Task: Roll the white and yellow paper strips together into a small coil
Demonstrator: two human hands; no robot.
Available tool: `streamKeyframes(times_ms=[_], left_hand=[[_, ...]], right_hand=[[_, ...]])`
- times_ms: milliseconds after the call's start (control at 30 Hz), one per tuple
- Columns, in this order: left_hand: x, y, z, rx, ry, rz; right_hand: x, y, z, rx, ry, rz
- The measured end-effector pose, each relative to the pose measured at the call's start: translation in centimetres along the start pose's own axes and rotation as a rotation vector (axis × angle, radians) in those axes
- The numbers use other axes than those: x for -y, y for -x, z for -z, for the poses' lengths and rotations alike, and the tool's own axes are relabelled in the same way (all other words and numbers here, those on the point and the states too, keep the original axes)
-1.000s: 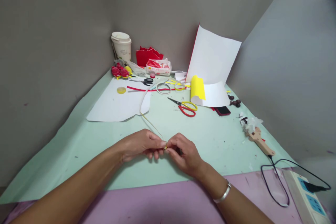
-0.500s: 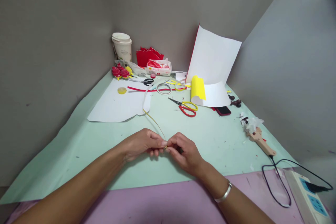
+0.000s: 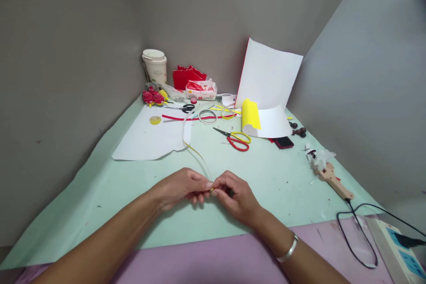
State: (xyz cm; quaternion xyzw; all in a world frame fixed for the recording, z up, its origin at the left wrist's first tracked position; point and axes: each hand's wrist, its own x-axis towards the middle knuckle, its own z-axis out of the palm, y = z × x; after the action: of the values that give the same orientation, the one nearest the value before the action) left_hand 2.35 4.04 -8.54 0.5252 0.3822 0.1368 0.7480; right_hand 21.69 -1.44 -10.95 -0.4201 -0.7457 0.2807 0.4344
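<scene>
Where the mint-green sheet (image 3: 100,186) meets the near purple edge, the left hand (image 3: 181,186) and right hand (image 3: 234,195) meet fingertip to fingertip, both pinched shut on the near end of a thin yellow paper strip (image 3: 196,153). It arcs away over the white paper (image 3: 149,137). Farther right lie red-and-yellow scissors (image 3: 236,138), then a yellow roll (image 3: 250,114); far left stands a cup (image 3: 155,66).

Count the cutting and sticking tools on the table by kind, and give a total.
Scissors: 2, a black pair and a red-and-yellow pair
Tape rolls: 3, yellow, white, clear
Glue gun: 1
Total: 6
</scene>
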Motion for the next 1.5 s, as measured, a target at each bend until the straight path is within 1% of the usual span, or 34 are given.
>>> streamKeyframes(times_ms=[200, 300, 400, 500, 600, 733, 933, 1067, 1200, 1267, 1400, 1500], left_hand=[[-0.2, 0.2, -0.1, -0.007, -0.011, 0.001], [-0.2, 0.1, -0.4, -0.064, 0.025, -0.004], [-0.1, -0.1, -0.7, -0.127, 0.065, -0.011], [0.0, -0.1, -0.9, -0.144, 0.076, -0.016], [0.0, 0.0, -0.8, -0.121, 0.074, -0.023], [-0.2, 0.1, -0.6, -0.086, 0.062, -0.015], [-0.2, 0.1, -0.3, -0.021, 0.050, 0.012], [-0.3, 0.3, -0.3, -0.008, 0.034, 0.030], [-0.5, 0.3, -0.5, -0.009, 0.017, 0.039], [-0.4, 0.2, -0.6, -0.038, 0.032, 0.023], [-0.3, -0.1, -1.1, -0.153, 0.100, -0.003], [-0.3, -0.2, -1.5, -0.208, 0.108, -0.023]], right_hand=[[0.2, -0.1, 0.1, 0.032, -0.017, -0.052], [0.1, -0.1, -0.2, -0.056, -0.007, -0.064], [-0.2, 0.0, -0.5, -0.158, 0.036, -0.030], [-0.3, 0.0, -0.7, -0.179, 0.073, 0.006], [-0.3, 0.1, -0.7, -0.179, 0.082, 0.007], [-0.2, 0.0, -0.5, -0.142, 0.048, -0.021], [-0.3, -0.1, 0.0, -0.027, -0.107, -0.149], [-0.4, -0.1, 0.3, 0.042, -0.160, -0.209], [-0.4, -0.2, 0.5, 0.091, -0.194, -0.232], [-0.4, -0.2, 0.3, 0.042, -0.167, -0.227], [-0.3, -0.3, -0.2, -0.143, -0.043, -0.148], [-0.3, -0.2, -0.6, -0.201, 0.039, -0.076]])
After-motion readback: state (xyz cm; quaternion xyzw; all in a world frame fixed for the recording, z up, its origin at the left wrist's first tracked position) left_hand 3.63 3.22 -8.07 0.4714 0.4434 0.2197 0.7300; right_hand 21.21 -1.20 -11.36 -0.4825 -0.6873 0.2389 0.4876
